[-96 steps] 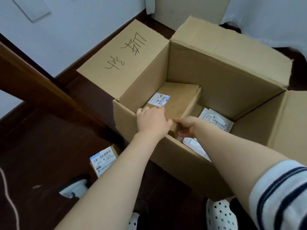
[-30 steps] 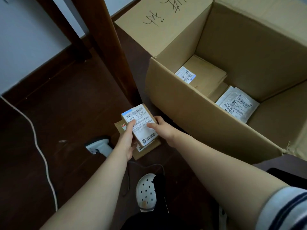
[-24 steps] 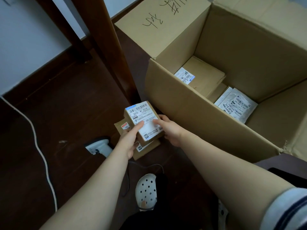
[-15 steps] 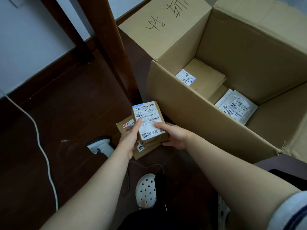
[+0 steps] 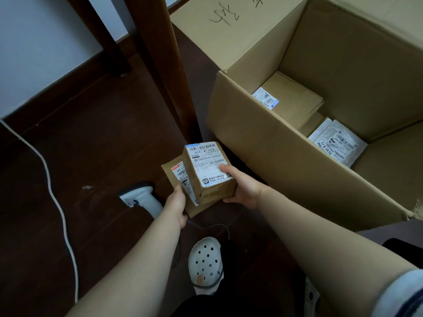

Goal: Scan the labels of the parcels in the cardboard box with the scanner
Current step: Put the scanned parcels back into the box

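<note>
A small brown parcel [image 5: 207, 173] with a white barcode label facing up is held just above the floor, left of the big open cardboard box [image 5: 270, 143]. My right hand [image 5: 243, 188] grips its right side, thumb on the label. My left hand [image 5: 177, 202] holds its lower left edge, fingers hidden underneath. A flatter brown parcel [image 5: 175, 171] lies beneath and behind it. The white scanner [image 5: 143, 197] lies on the floor left of my left hand, untouched. Inside the box are a brown labelled carton [image 5: 295, 99] and white labelled mailer bags [image 5: 338, 143].
A dark wooden furniture leg [image 5: 164, 65] stands right behind the parcels, a second leg [image 5: 103, 35] further back. A white cable [image 5: 57, 202] runs across the dark wooden floor at left. My white perforated shoe [image 5: 206, 261] is below the parcels.
My hands left the box and picked the small parcel off the flatter one on the floor. Over the last second it turned and shifted right; my left hand slid to its lower edge.
</note>
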